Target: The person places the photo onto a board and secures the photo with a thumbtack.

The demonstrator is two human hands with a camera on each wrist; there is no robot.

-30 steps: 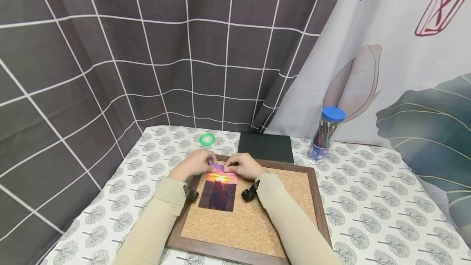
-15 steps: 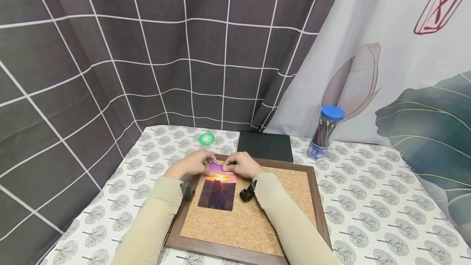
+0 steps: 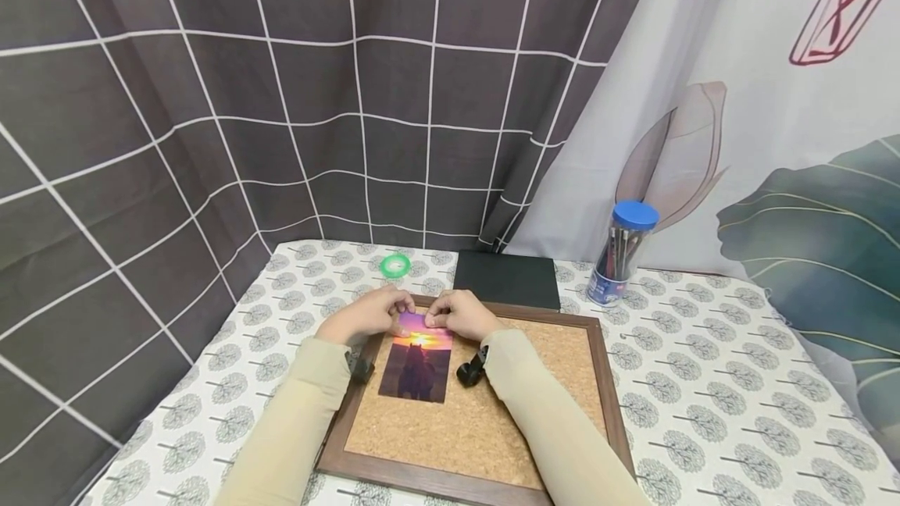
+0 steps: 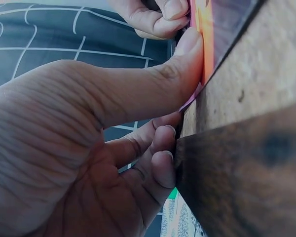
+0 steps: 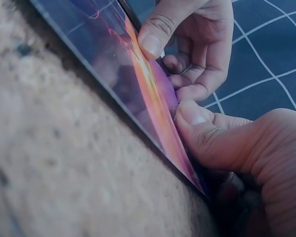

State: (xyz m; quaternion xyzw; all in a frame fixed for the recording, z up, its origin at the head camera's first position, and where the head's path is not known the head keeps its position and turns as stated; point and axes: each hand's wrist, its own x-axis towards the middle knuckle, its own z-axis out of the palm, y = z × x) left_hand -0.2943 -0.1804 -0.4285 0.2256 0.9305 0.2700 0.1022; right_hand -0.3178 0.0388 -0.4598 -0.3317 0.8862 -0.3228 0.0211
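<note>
A sunset photo (image 3: pixel 416 365) lies on the cork board (image 3: pixel 541 389) in its dark wooden frame (image 3: pixel 603 381). Both hands meet at the photo's far edge. My left hand (image 3: pixel 403 308) pinches the far left corner. The left wrist view shows its thumb (image 4: pixel 187 54) on top of the photo (image 4: pixel 205 44) and its fingers curled under, beside the frame (image 4: pixel 246 173). My right hand (image 3: pixel 433 318) pinches the far right corner, and its thumb (image 5: pixel 200 131) presses on the photo (image 5: pixel 138 84), which is slightly lifted off the cork (image 5: pixel 49 163).
A green tape roll (image 3: pixel 395 265) and a black notebook (image 3: pixel 508 281) lie behind the board. A clear jar of pens with a blue lid (image 3: pixel 624 256) stands at the back right. Curtains hang close behind the patterned table (image 3: pixel 703 381), whose left edge drops off near my left sleeve.
</note>
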